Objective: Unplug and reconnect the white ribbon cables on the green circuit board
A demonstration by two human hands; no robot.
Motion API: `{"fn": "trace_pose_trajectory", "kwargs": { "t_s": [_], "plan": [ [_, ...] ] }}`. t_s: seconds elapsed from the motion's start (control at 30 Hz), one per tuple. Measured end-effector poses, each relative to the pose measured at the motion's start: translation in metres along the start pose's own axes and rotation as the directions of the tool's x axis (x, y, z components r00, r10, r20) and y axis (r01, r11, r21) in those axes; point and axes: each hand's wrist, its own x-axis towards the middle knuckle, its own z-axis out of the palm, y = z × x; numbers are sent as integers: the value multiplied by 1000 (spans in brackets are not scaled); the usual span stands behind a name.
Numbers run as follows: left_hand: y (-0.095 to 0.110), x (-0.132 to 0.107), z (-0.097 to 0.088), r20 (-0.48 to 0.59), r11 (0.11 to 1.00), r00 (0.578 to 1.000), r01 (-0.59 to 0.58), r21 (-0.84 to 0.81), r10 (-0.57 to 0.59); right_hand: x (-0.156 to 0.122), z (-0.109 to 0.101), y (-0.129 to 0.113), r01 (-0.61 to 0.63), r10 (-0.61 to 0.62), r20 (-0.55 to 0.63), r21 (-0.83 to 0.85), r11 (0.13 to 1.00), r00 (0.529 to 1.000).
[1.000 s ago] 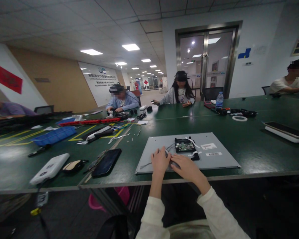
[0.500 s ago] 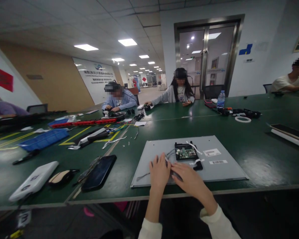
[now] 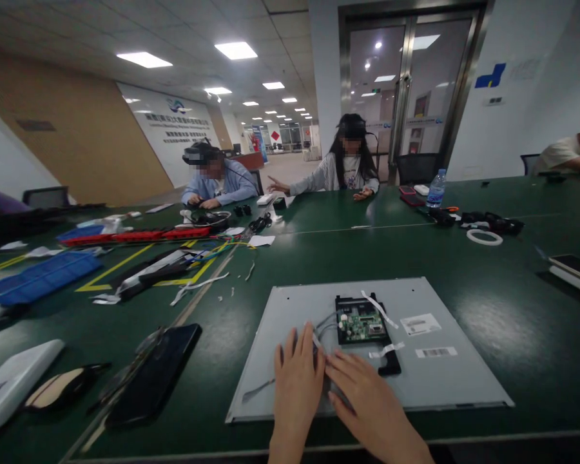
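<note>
A grey metal panel (image 3: 444,380) lies flat on the green table (image 3: 512,290) in front of me. A green circuit board (image 3: 362,322) in a black frame sits on its middle, with thin wires and white ribbon strips running off it. My left hand (image 3: 296,380) lies flat on the panel with fingers stretched out, just left of the wires. My right hand (image 3: 367,406) rests beside it, fingers extended and pressing on the panel below the board. Neither hand holds anything.
A black phone-like slab (image 3: 154,377), a dark pouch (image 3: 60,390) and a white device (image 3: 9,383) lie at left. Farther left are a blue tray (image 3: 38,277) and cables. Two people sit across the table; a third sits at far right. A water bottle (image 3: 436,188) stands beyond.
The view has tilted down and closer to the panel. Both hands stay flat on the panel near the wires with little movement.
</note>
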Motion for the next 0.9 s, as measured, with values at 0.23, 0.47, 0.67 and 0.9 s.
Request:
{"fn": "trace_pose_trajectory", "kwargs": {
  "t_s": [0.23, 0.47, 0.67, 0.9],
  "plan": [
    [-1, 5, -2, -3, 1000, 1000, 3, 20, -3, 6, 6, 8, 106, -112, -29, -151, 983, 993],
    [-6, 0, -3, -65, 999, 998, -9, 47, 12, 14, 7, 15, 290, -325, -101, -260, 921, 940],
    [-6, -1, -1, -59, 1000, 998, -15, 23, 16, 11, 5, 8, 253, -295, -117, -284, 925, 948],
    [-7, -9, 7, -113, 997, 991, -74, 1, 73, 1, -1, -7, 99, -116, -81, -191, 977, 990]
  ]
}}
